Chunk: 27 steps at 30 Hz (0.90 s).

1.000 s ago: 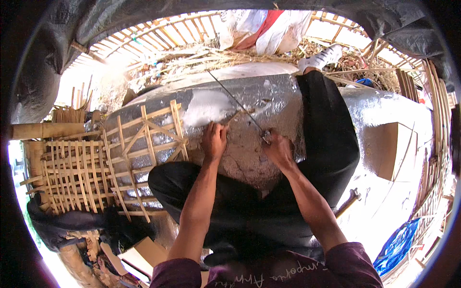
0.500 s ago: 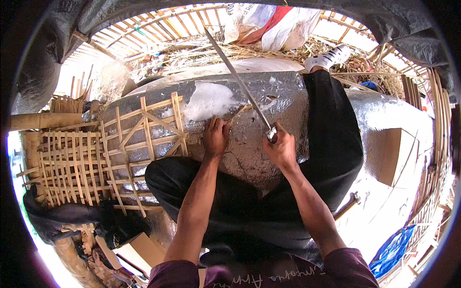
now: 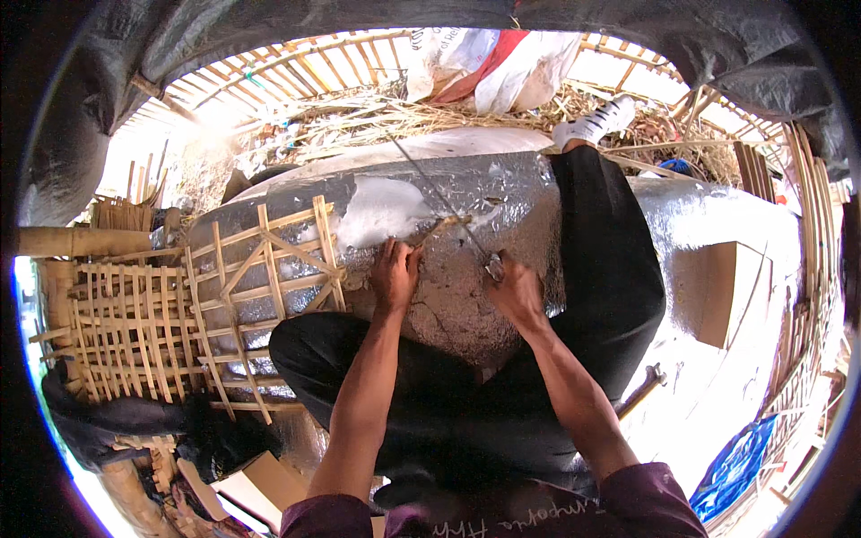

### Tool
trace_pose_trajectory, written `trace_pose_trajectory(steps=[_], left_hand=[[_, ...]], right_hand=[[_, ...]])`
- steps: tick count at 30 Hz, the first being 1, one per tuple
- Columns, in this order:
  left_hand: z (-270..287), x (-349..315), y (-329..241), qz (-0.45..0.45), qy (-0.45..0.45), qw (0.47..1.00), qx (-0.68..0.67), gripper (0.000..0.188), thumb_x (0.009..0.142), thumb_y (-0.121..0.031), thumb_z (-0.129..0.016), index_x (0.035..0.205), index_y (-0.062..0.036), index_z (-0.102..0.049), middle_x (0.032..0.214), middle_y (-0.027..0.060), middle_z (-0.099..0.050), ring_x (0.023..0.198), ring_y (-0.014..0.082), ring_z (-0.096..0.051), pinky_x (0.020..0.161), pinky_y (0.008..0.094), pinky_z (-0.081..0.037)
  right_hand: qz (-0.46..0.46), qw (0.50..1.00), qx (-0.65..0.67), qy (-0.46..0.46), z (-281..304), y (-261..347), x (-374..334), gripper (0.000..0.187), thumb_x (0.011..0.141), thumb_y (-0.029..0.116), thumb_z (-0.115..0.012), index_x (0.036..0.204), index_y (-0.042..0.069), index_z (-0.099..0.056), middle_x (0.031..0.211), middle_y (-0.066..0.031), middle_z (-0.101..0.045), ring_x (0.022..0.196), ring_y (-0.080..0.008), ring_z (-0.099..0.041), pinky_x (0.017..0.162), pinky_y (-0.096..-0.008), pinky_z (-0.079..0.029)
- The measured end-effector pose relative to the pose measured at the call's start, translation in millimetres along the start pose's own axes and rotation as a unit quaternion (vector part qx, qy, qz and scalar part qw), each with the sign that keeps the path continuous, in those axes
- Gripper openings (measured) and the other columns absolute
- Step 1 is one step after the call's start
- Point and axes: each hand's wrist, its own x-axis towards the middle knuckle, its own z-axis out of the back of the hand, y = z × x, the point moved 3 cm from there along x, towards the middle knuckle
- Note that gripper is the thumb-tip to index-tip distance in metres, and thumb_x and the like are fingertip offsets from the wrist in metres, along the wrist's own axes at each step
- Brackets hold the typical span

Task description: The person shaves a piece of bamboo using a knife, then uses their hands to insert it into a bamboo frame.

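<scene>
My right hand point(image 3: 517, 291) is closed round the handle of a long, thin-bladed knife point(image 3: 432, 189). The blade points forward and to the left, seen nearly edge-on. It crosses or lies over a short bamboo stick point(image 3: 437, 228), whether touching I cannot tell. That stick is pinched in my left hand point(image 3: 395, 276), which rests near the silvery foil sheet point(image 3: 466, 318) between my legs. Just left of my left hand, a bamboo lattice frame point(image 3: 273, 273) with diagonal braces lies on the foil.
Beyond the lattice lies a denser woven bamboo panel point(image 3: 134, 314). On the right are a hammer point(image 3: 647, 388), a piece of cardboard point(image 3: 704, 296) and a blue plastic sheet point(image 3: 737, 466). Straw point(image 3: 359, 112) and white sacks point(image 3: 525, 76) stand in front of a slatted bamboo wall.
The knife has tipped from raised to lower, its blade now across the bamboo stick. My right hand stays close to the same spot, and my left hand keeps its hold. The view has shifted slightly.
</scene>
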Motion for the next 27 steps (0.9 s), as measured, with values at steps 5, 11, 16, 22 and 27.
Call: trace_pose_trajectory(steps=[5, 11, 16, 22, 27], left_hand=[[2.4, 5.6, -20.3, -0.020, -0.008, 0.999, -0.049, 0.022, 0.089, -0.024, -0.064, 0.081, -0.0044, -0.056, 0.084, 0.0130, -0.057, 0.078, 0.0363, -0.058, 0.066, 0.0459, -0.048], [9.0, 10.8, -16.8, -0.034, -0.012, 0.999, -0.012, 0.022, 0.091, -0.023, -0.061, 0.082, -0.0035, -0.056, 0.084, 0.0141, -0.057, 0.078, 0.0362, -0.057, 0.065, 0.0453, -0.047], [-3.8, 3.2, -9.0, -0.022, 0.008, 0.999, -0.023, 0.023, 0.091, -0.024, -0.061, 0.081, -0.0044, -0.057, 0.084, 0.0138, -0.056, 0.079, 0.0352, -0.057, 0.066, 0.0444, -0.047], [3.6, 4.5, -15.4, -0.026, -0.028, 0.999, -0.027, 0.026, 0.091, -0.027, -0.062, 0.080, -0.0042, -0.056, 0.083, 0.0136, -0.056, 0.080, 0.0360, -0.057, 0.068, 0.0454, -0.047], [3.4, 5.7, -19.3, 0.021, 0.030, 0.999, -0.033, 0.028, 0.091, -0.029, -0.062, 0.080, -0.0041, -0.056, 0.082, 0.0136, -0.056, 0.079, 0.0366, -0.057, 0.067, 0.0457, -0.047]], right_hand=[[-0.012, 0.996, 0.091, 0.007, 16.1, 10.7, -15.5, 0.035, 0.077, 0.017, -0.070, 0.108, 0.004, -0.061, 0.084, -0.0188, -0.069, 0.071, -0.0346, -0.068, 0.062, -0.0442, -0.054], [-0.012, 1.000, 0.006, 0.022, 27.1, 26.9, -7.8, 0.037, 0.075, 0.014, -0.068, 0.108, 0.000, -0.059, 0.078, -0.0209, -0.067, 0.073, -0.0316, -0.069, 0.061, -0.0402, -0.054], [-0.016, 0.999, 0.039, -0.008, 13.5, 12.9, -12.2, 0.032, 0.077, 0.013, -0.068, 0.106, 0.003, -0.060, 0.075, -0.0188, -0.067, 0.066, -0.0329, -0.068, 0.056, -0.0411, -0.052], [0.012, 0.999, -0.002, -0.032, 34.2, 30.4, -6.4, 0.027, 0.078, 0.017, -0.067, 0.101, 0.007, -0.057, 0.076, -0.0181, -0.068, 0.070, -0.0350, -0.068, 0.063, -0.0473, -0.052], [-0.028, 0.996, -0.073, 0.035, 1.1, -4.9, -10.9, 0.032, 0.078, 0.013, -0.066, 0.106, 0.003, -0.056, 0.072, -0.0157, -0.068, 0.061, -0.0351, -0.067, 0.057, -0.0422, -0.053]])
